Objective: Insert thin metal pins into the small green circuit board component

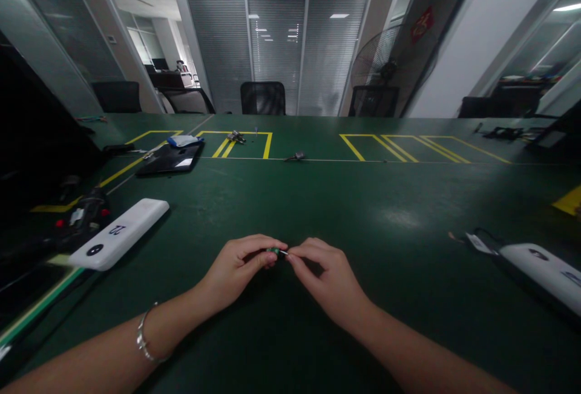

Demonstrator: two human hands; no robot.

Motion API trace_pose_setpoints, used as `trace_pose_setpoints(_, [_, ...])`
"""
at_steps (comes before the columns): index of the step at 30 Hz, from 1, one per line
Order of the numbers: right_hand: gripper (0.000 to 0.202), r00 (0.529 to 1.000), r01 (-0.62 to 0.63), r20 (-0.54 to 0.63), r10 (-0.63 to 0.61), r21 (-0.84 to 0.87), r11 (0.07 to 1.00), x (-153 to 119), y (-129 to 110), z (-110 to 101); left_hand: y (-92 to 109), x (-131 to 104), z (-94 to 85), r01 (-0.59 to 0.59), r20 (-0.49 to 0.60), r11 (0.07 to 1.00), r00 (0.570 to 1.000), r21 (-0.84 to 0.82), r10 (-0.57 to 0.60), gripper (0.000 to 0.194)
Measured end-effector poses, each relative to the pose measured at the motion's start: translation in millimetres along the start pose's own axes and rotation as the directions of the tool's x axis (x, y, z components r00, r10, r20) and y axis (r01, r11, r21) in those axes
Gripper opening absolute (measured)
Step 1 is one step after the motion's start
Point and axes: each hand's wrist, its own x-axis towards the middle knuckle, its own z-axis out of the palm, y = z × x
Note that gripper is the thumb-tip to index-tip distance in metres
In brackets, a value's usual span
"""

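Note:
Just above the green table (290,200), my left hand (240,270) pinches a small green and black part (275,252) between thumb and fingers. It looks like a small electronic piece, but its exact kind is too small to tell. A thin, pale, pin-like piece (284,253) reaches from it toward my right hand (327,273). The thumb and forefinger of my right hand are closed on the end of that thin piece. The two hands almost meet at the fingertips. A silver bracelet (141,336) circles my left wrist.
A white power bank (122,233) lies at the left, beside dark gear. Another white device (544,273) with a cable lies at the right. Farther back are a black tablet-like slab (172,158), a small dark metal part (297,156) and several metal pieces (236,136) near yellow tape.

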Motion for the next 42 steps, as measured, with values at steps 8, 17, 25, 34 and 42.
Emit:
trace_pose_setpoints(8, [0.017,0.996,-0.048,-0.073,0.053,0.066,0.997,4.1,2.8,-2.3,-8.3,3.6,-7.4,0.071,0.041,0.987,0.997,-0.144,-0.066,0.019])
trace_pose_setpoints(17, [0.016,0.994,-0.072,-0.075,0.082,0.127,0.989,3.9,3.7,-4.5,-11.7,7.6,-17.5,-0.052,0.194,0.990,0.981,0.128,0.027,0.013])
trace_pose_setpoints(25, [0.017,0.995,-0.067,-0.068,0.074,0.098,0.993,4.6,4.1,-4.1,-7.3,7.7,-11.7,-0.216,0.313,0.898,0.945,0.383,0.093,0.016])
trace_pose_setpoints(34, [0.016,0.997,-0.068,-0.027,0.069,0.028,0.997,5.6,5.0,-1.6,-8.2,7.6,-8.2,-0.223,0.284,0.888,0.952,0.402,0.111,0.025])
trace_pose_setpoints(42, [0.024,0.989,-0.120,0.076,0.124,-0.053,0.991,1.5,2.8,-3.6,0.3,4.2,-10.2,-0.122,0.131,0.885,0.989,0.449,0.069,0.013])
